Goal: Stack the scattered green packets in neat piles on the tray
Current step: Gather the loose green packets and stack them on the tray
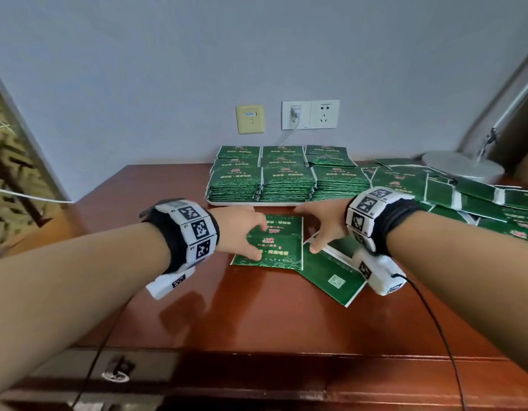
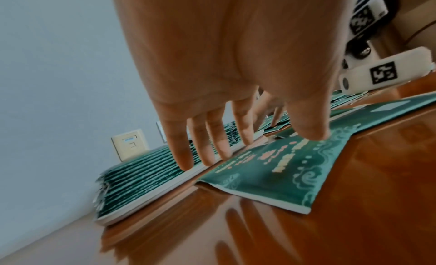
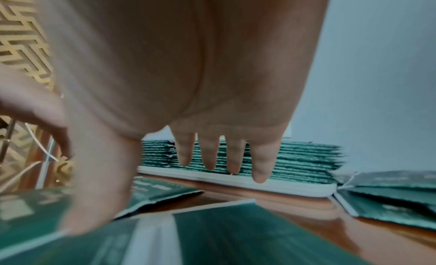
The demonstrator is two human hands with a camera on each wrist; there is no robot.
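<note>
Both hands are resting spread-fingered, gripping nothing: left hand (image 1: 242,229) on a packet (image 1: 274,247) lying on the counter (image 1: 256,315) before the tray (image 1: 227,203), right hand (image 1: 325,223) touching a neighbouring packet (image 1: 330,274).

Soft, even daylight fills the room, with no hard shadows. The glossy table (image 1: 256,315) carries pale glare streaks and, in the left wrist view, a clear mirror image of the fingers. The head view bends straight lines at its edges. Both wrist views are dimmer and cooler, and the right hand (image 3: 179,86) and nearest packets (image 3: 235,235) are smeared, out of focus.
</note>
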